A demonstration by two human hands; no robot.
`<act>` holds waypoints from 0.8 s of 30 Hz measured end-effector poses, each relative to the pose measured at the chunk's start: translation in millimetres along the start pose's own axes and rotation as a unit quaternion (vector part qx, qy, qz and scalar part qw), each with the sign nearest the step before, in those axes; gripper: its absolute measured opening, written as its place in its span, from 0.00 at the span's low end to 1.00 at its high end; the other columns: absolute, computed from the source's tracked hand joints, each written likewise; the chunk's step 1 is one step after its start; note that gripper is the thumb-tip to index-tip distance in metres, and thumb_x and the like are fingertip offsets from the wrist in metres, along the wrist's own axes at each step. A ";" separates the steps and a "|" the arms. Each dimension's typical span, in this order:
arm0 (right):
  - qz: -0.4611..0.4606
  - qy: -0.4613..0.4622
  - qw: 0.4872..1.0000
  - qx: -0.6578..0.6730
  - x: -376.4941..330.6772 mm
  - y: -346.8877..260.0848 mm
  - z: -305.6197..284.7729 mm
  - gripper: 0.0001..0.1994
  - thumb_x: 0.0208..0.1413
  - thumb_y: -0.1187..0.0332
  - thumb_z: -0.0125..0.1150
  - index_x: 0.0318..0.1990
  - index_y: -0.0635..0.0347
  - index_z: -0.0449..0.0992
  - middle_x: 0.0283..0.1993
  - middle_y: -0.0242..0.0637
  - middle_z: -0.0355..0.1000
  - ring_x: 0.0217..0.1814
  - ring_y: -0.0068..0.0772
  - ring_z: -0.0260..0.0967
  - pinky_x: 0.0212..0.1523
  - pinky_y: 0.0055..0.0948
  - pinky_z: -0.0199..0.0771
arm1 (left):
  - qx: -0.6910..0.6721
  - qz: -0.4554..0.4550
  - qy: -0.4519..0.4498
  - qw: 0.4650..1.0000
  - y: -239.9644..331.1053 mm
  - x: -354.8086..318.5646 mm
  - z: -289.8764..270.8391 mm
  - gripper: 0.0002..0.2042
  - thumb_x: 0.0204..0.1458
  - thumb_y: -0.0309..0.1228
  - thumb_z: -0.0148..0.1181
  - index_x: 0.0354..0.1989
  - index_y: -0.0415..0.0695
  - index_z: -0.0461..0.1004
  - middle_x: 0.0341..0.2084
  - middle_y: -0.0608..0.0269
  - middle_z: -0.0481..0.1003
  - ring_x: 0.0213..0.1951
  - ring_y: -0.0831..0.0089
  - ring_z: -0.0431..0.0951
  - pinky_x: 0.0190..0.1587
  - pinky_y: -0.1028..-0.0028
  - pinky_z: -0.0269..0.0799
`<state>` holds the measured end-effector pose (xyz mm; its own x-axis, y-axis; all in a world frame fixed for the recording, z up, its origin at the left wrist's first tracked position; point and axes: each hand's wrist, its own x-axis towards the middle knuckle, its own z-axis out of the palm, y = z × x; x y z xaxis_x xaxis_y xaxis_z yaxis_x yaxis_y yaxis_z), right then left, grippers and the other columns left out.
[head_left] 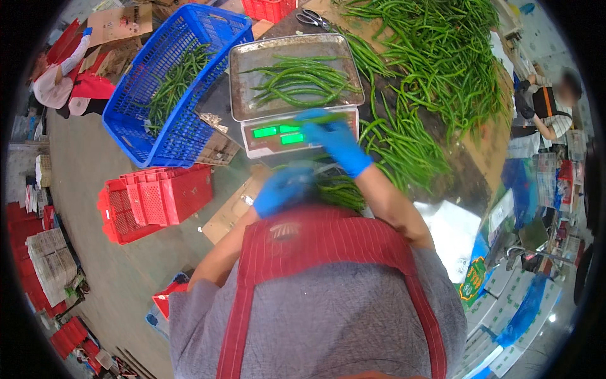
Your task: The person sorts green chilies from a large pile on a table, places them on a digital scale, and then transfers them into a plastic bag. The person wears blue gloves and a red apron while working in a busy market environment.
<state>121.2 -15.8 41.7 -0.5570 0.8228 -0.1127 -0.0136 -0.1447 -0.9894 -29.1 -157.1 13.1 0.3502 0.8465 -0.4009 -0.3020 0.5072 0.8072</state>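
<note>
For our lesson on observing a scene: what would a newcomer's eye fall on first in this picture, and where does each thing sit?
First, the great heap of long green chillies spread over the table at upper right. Next, the metal tray of chillies on a scale with a glowing green display at centre, where the blue-gloved right hand holds a chilli and the left hand grips a bunch below. To the left stands a bright blue crate, above a red one.

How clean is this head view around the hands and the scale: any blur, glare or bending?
Head view: the left hand is smeared by motion blur, while the right hand is sharper. The scale's green display glows too brightly to show detail. The metal tray has a dull sheen without harsh glare. Straight edges bend near the dark fisheye rim, as on the blue crate.
</note>
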 end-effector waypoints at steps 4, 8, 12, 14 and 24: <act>-0.005 0.050 0.993 0.106 -74.9 12.5 -79.9 0.10 0.53 0.73 0.56 0.44 0.61 0.74 0.37 0.32 0.73 0.35 0.22 0.69 0.37 0.22 0.70 | -0.023 0.201 0.123 0.972 -36.3 15.8 -13.0 0.25 0.53 0.22 0.50 0.61 0.42 0.59 0.53 0.57 0.67 0.54 0.71 0.66 0.55 0.74 0.61; -0.013 -0.028 0.995 -0.092 -131.6 25.3 -89.3 0.14 0.53 0.74 0.55 0.48 0.63 0.72 0.44 0.38 0.73 0.46 0.30 0.69 0.48 0.28 0.68 | -0.025 0.218 0.115 0.969 -14.4 14.5 2.1 0.29 0.51 0.20 0.48 0.64 0.40 0.53 0.60 0.53 0.60 0.62 0.67 0.58 0.61 0.72 0.53; -0.083 0.007 0.969 -0.234 -145.5 74.8 -86.6 0.19 0.52 0.70 0.57 0.52 0.63 0.70 0.52 0.46 0.69 0.56 0.43 0.64 0.59 0.35 0.61 | 0.022 0.210 0.068 0.975 -2.3 10.0 10.1 0.31 0.51 0.18 0.47 0.66 0.42 0.51 0.61 0.54 0.60 0.62 0.68 0.58 0.61 0.73 0.52; -0.073 0.136 0.947 -0.282 -165.5 144.3 -104.4 0.21 0.51 0.67 0.57 0.53 0.63 0.69 0.52 0.49 0.69 0.55 0.47 0.65 0.58 0.38 0.62 | -0.017 0.188 0.072 0.979 6.9 4.4 11.3 0.32 0.50 0.18 0.48 0.67 0.44 0.50 0.61 0.54 0.60 0.62 0.67 0.59 0.62 0.71 0.53; 0.104 0.061 0.831 -0.542 -216.5 -35.6 -104.0 0.23 0.54 0.67 0.54 0.57 0.64 0.64 0.50 0.54 0.69 0.50 0.53 0.67 0.51 0.40 0.67 | -0.163 0.197 0.104 0.961 65.1 -15.0 36.9 0.41 0.46 0.19 0.53 0.69 0.56 0.42 0.62 0.49 0.56 0.61 0.59 0.61 0.60 0.63 0.62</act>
<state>328.7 -131.6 91.8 -0.3635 0.9015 -0.2348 0.8667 0.2349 -0.4401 -21.4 -142.8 87.7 -0.0233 0.9802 -0.1966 -0.6479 0.1350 0.7497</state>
